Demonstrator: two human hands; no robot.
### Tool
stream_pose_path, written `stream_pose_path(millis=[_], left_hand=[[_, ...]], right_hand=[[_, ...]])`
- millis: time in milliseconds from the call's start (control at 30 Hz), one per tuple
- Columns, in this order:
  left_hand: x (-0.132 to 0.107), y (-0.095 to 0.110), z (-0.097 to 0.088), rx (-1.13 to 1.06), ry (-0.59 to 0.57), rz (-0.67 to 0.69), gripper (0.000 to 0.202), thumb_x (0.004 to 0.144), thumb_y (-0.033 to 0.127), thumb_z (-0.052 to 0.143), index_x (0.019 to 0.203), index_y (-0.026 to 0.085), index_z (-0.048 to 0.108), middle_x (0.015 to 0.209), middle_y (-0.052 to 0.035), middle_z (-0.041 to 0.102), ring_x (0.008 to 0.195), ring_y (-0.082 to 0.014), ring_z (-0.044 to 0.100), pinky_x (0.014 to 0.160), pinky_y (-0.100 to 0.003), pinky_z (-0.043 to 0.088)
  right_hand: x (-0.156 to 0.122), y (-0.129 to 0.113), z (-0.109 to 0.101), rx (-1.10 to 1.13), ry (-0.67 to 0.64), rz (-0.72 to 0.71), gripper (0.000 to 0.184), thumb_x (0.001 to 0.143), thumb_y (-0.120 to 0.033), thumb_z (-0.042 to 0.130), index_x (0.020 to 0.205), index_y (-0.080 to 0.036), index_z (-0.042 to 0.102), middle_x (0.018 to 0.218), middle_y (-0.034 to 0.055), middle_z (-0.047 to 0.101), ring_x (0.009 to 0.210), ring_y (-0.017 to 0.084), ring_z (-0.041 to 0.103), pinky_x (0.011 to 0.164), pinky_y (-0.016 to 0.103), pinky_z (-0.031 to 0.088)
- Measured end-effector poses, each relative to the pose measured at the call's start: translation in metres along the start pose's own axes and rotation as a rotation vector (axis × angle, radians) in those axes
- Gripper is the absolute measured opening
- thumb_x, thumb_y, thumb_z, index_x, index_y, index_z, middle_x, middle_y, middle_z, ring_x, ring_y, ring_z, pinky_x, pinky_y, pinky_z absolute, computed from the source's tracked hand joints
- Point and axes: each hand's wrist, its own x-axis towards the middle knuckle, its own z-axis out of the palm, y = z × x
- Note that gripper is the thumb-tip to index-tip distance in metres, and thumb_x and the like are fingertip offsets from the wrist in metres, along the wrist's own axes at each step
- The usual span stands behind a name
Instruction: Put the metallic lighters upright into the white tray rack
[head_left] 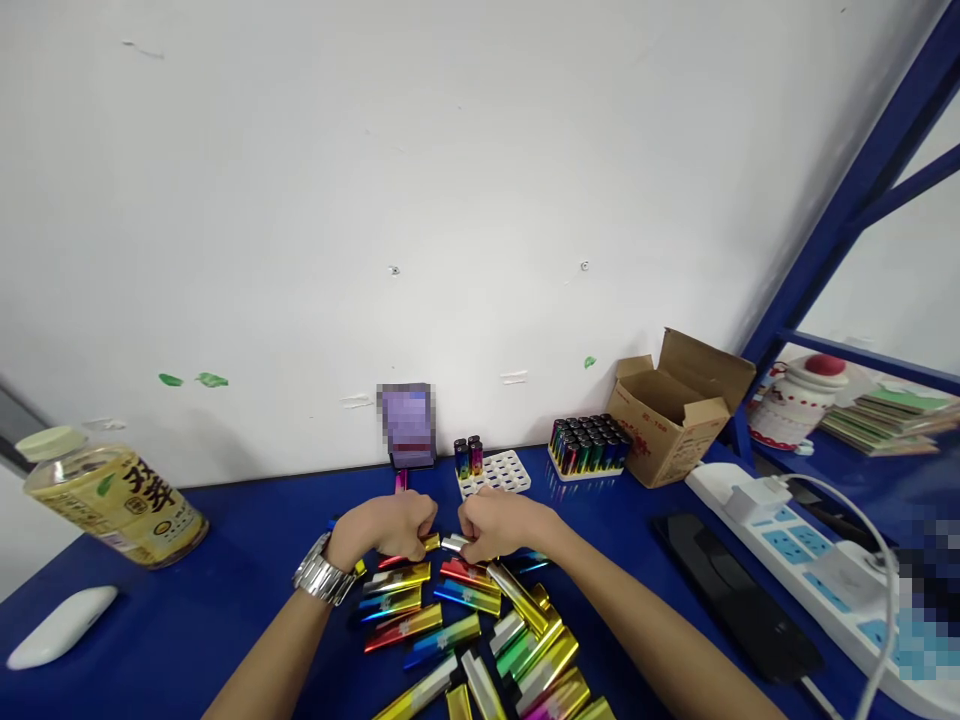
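Observation:
Both my hands meet over a heap of shiny metallic lighters (pixel 465 630) on the blue table (pixel 247 560). My left hand (pixel 394 525), with a silver watch on the wrist, is closed on the gold end of a lighter (pixel 431 542). My right hand (pixel 499 522) is closed on the silver end of a lighter (pixel 455 543). The two ends nearly touch between my fists. Behind my hands stands a white grid tray (pixel 499 472) with two upright lighters in its left corner. A second tray (pixel 589 445), full of upright lighters, stands further right.
An open cardboard box (pixel 675 405) sits at the back right by a blue shelf frame (pixel 862 190). A black phone (pixel 739 595) and a white power strip (pixel 817 570) lie on the right. A tea bottle (pixel 112 495) and white mouse (pixel 60 625) lie left.

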Motion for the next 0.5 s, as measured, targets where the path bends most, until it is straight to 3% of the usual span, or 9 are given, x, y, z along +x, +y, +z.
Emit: stream_pose_path(millis=[100,200,333,500], left_hand=[[0.005,0.003,0.001,-0.004,0.07,0.063,0.015,0.058,0.015,0.053,0.059,0.022,0.04,0.058,0.004,0.047,0.051,-0.014,0.039,0.048,-0.026,0.025],[0.009,0.002,-0.002,-0.12,0.222,0.138,0.012,0.07,0.021,0.05,0.065,0.023,0.039,0.059,0.0039,0.049,0.053,-0.0147,0.044,0.05,-0.026,0.028],[0.011,0.002,-0.007,-0.298,0.414,0.205,0.017,0.084,0.036,0.045,0.075,0.022,0.041,0.063,0.0031,0.053,0.058,-0.0155,0.049,0.054,-0.026,0.033],[0.012,0.006,-0.008,-0.47,0.497,0.25,0.023,0.086,0.044,0.046,0.082,0.022,0.041,0.065,0.0042,0.052,0.059,-0.0135,0.048,0.055,-0.025,0.037]], right_hand=[[0.002,0.002,0.003,0.02,0.061,0.011,0.023,0.063,-0.03,0.069,0.055,-0.019,0.051,0.054,-0.0009,0.048,0.061,0.016,0.049,0.048,0.023,0.027],[0.002,0.013,0.0,0.16,0.117,-0.068,0.025,0.065,-0.021,0.063,0.052,-0.019,0.041,0.05,-0.0047,0.04,0.052,0.011,0.041,0.048,0.023,0.026],[0.0,0.028,-0.01,0.581,0.204,-0.178,0.017,0.07,-0.021,0.059,0.064,-0.019,0.043,0.056,-0.0058,0.045,0.054,0.01,0.044,0.052,0.022,0.031],[-0.003,0.033,-0.013,1.219,0.243,-0.196,0.017,0.078,-0.025,0.052,0.089,-0.02,0.042,0.072,0.0001,0.064,0.071,0.015,0.063,0.062,0.026,0.043]])
